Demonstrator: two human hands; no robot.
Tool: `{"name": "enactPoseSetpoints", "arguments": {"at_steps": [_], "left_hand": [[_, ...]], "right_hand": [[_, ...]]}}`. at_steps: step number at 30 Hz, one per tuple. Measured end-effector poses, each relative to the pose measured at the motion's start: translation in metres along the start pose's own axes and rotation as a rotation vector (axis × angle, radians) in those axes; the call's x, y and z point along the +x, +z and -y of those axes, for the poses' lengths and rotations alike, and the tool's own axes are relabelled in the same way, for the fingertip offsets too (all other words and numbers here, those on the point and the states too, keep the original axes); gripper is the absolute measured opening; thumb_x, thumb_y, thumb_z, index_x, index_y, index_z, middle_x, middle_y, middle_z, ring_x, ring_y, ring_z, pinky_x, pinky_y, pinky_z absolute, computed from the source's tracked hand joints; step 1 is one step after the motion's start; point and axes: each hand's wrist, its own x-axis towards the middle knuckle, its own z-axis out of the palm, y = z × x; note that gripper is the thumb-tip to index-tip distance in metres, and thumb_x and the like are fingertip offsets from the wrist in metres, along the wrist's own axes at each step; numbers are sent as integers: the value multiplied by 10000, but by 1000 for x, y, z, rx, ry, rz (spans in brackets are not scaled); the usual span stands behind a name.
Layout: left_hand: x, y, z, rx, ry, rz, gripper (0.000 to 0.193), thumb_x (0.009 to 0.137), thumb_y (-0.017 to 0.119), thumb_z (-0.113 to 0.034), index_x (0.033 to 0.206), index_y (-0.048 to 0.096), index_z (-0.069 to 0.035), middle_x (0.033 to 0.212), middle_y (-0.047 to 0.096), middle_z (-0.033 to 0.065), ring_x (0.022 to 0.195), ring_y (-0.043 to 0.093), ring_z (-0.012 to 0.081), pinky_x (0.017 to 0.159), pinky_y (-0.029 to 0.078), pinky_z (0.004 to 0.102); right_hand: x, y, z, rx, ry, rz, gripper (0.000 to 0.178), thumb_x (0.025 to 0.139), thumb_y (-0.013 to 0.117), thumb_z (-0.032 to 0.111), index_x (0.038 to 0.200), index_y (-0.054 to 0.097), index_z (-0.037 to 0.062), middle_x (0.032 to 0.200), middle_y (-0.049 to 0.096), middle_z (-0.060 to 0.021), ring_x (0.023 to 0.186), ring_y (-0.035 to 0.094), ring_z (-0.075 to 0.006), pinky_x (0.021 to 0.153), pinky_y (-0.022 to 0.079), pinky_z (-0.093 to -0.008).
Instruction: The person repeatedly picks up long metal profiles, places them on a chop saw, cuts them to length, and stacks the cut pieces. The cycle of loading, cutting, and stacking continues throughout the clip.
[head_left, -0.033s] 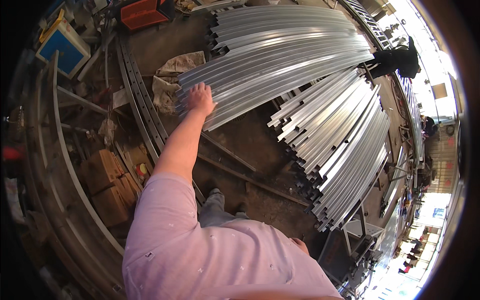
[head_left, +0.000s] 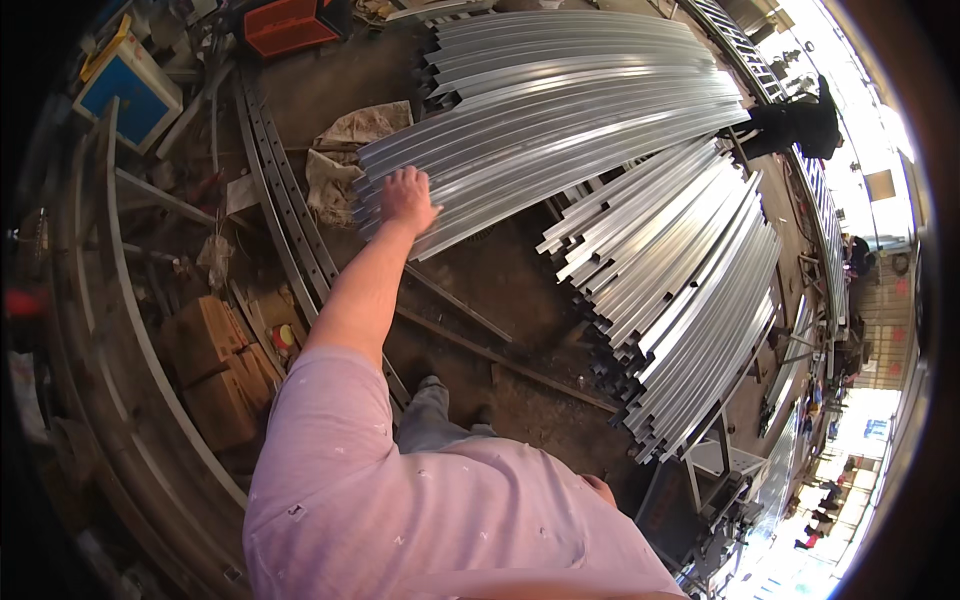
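My left hand [head_left: 408, 202] reaches out over the near end of a layer of long silvery metal profiles [head_left: 560, 140], with the back of the hand up. Its thumb stands apart from the fingers, and no held object shows. Whether the palm presses on the metal is hidden from above. Low at my right side, only a small part of my right hand [head_left: 600, 489] shows past the pink shirt; its fingers are hidden.
More silvery profiles [head_left: 670, 270] lie stacked to the right, their ends uneven. Crumpled sacking [head_left: 330, 180] and perforated rails [head_left: 275, 180] lie on the left. Cardboard boxes [head_left: 215, 375] sit nearer me. A person in dark clothes [head_left: 800, 125] stands at the far right end of the profiles.
My left hand has shifted very slightly to the right above the profiles. The rest looks the same.
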Motion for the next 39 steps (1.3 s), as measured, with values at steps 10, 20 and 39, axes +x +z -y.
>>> {"name": "enactPoseSetpoints", "arguments": {"at_steps": [10, 20, 39], "left_hand": [[-321, 56, -9, -544, 108, 423, 350, 816, 791, -407, 781, 636, -96, 954, 647, 144, 935, 669, 381, 771, 552, 525], [-585, 42, 38, -307, -613, 904, 509, 797, 851, -478, 1131, 794, -98, 1144, 780, 155, 1067, 743, 340, 938, 584, 449], [-966, 44, -324, -823, -1364, 464, 486, 843, 855, -438, 1012, 740, 3, 966, 791, 182, 911, 764, 294, 833, 605, 437]], "right_hand": [[33, -12, 110, -218, -236, 91, 520, 1011, 711, 408, 1289, 709, -31, 1168, 774, -163, 1076, 725, -235, 952, 562, -378], [92, -16, 178, -423, -538, 318, 512, 972, 764, 378, 1271, 702, -34, 1132, 779, -166, 1033, 736, -237, 923, 572, -377], [101, 27, 83, -832, -635, 897, 547, 1009, 724, 468, 1264, 703, -16, 1088, 764, -108, 949, 725, -187, 816, 566, -343]]}}
